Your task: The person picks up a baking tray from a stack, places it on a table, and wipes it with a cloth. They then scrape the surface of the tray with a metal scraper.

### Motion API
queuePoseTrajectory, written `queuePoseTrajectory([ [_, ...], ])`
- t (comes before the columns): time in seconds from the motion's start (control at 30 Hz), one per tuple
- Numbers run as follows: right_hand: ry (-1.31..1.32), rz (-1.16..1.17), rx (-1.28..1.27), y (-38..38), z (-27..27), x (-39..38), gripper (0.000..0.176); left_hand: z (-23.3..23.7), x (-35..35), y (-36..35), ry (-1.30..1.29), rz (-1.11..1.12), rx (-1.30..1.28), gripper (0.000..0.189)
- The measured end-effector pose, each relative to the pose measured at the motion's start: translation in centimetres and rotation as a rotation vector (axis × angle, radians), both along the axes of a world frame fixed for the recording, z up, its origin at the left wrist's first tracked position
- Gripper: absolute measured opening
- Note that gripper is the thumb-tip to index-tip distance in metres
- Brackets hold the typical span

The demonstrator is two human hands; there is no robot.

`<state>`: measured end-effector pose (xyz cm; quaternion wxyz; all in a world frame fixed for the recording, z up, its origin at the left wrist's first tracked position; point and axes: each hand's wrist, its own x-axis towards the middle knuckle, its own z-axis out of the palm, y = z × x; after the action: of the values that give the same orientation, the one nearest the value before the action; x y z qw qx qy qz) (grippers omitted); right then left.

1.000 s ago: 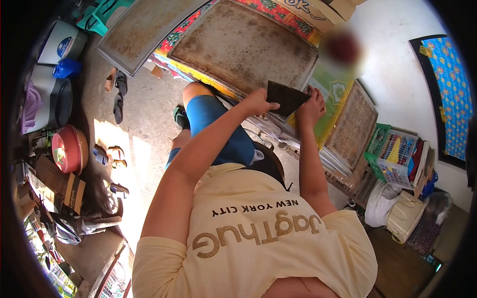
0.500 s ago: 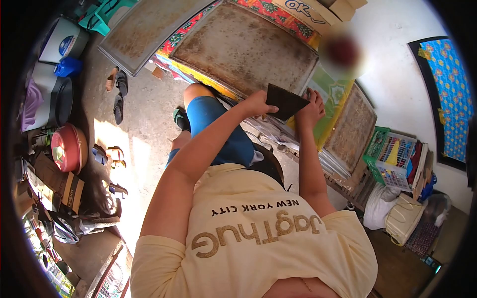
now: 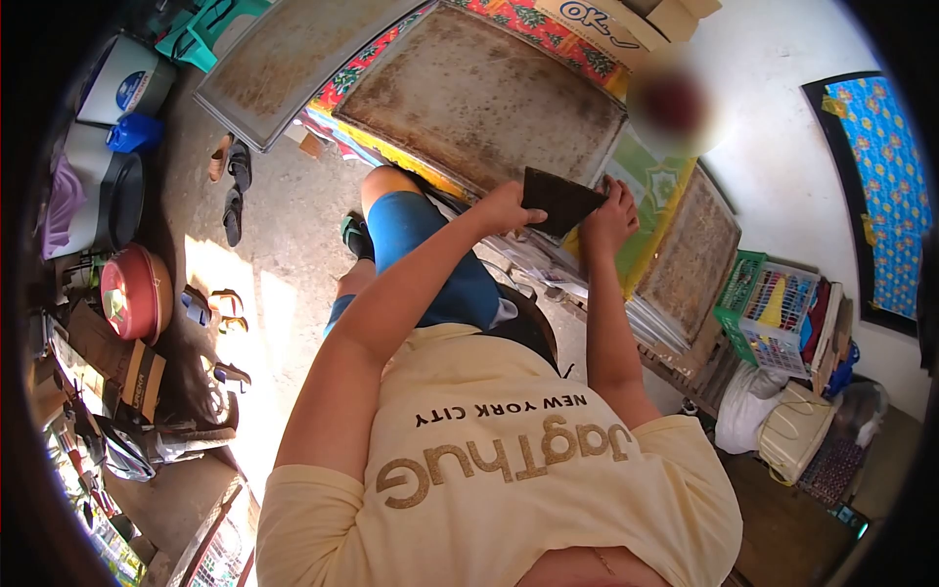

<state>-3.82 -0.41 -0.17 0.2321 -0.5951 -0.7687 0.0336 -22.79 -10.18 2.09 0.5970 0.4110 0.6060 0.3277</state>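
Observation:
Between my two hands is a dark, flat, roughly four-sided piece [image 3: 561, 201], tilted above the table's near edge. My left hand [image 3: 502, 208] grips its left side, thumb over the edge. My right hand [image 3: 613, 211] is closed at its right corner, fingers curled upward; its grip is partly hidden. Just beyond lies a large brown-stained metal tray [image 3: 479, 93] on a table with a red and yellow patterned cloth [image 3: 509, 14]. A second stained tray [image 3: 688, 254] rests to the right on a stack of metal sheets.
Another tray [image 3: 298, 64] juts out at the upper left. Plastic baskets [image 3: 773, 313] and bags [image 3: 794, 430] stand at the right. A cardboard box [image 3: 597, 24] is at the back. Sandals [image 3: 233, 215] and a red basin [image 3: 129, 292] are on the left.
The dark piece has tilted slightly and shifted a little left between my hands. Both hands keep nearly the same place.

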Motion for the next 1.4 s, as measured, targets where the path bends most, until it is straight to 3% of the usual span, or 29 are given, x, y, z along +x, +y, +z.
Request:
queuePoseTrajectory([
  [0.23, -0.001, -0.016, -0.021, 0.0, 0.1, -0.1, 0.033, -3.3, 0.2, 0.2, 0.071, 0.044, 0.144, 0.029],
  [0.33, -0.041, -0.036, -0.032, 0.0, 0.4, -0.2, 0.033, -4.6, -0.1, -0.1, -0.066, 0.162, 0.237, 0.024],
  [0.43, -0.020, -0.021, -0.004, 0.1, 0.0, -0.1, 0.034, 0.7, -0.9, -1.0, -0.034, 0.079, 0.063, 0.018],
  [1.4, -0.007, 0.002, -0.019, 0.0, 0.3, -0.1, 0.042, -1.4, -0.5, -1.3, -0.073, 0.164, 0.011, 0.019],
])
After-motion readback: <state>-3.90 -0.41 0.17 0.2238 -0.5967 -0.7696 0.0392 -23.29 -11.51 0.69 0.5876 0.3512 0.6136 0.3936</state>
